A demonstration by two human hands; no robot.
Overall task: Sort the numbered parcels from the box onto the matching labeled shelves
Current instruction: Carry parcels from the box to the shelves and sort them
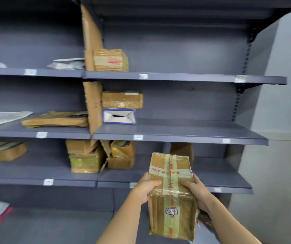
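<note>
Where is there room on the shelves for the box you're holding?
Bare room: the middle shelf right of the blue-edged box, and the top shelf right of its taped carton. Crowded: around the cardboard dividers, where parcels bunch.

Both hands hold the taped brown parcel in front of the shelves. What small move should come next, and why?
Probably tilt the taped brown cardboard parcel so its small white handwritten label reads upright. It seems to read 09 or 60, and the white shelf-edge tags are too blurred to match. The left hand and right hand already have a firm grip on both sides.
</note>
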